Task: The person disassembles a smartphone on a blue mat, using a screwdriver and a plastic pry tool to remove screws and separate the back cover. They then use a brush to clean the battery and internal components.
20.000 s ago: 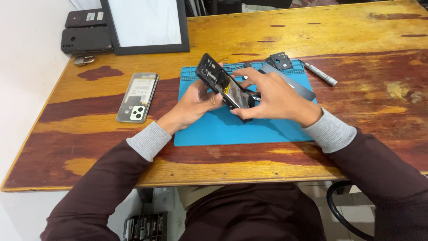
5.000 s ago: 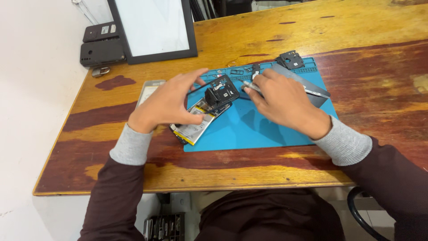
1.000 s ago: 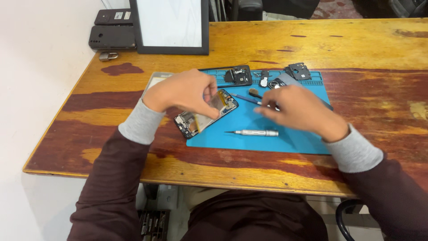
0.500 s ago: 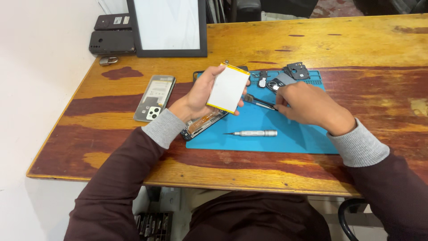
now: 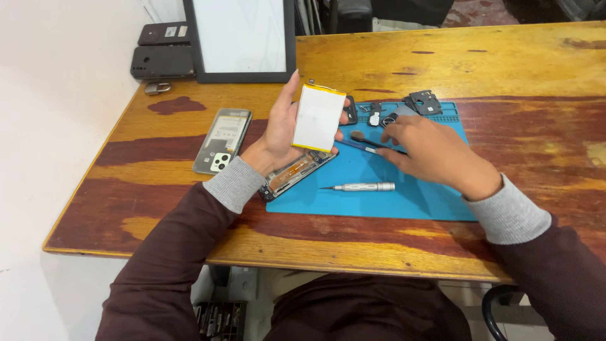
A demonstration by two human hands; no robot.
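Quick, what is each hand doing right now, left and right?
Left hand: closed on the white battery, lifted off the blue mat.
Right hand: fingers on the spudger; grip cannot be told.

A single head-worn camera looks steeply down, fairly near, over the wooden table (image 5: 442,50).

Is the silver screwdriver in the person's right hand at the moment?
No, the silver screwdriver lies alone on the blue mat, while the right hand rests beyond it.
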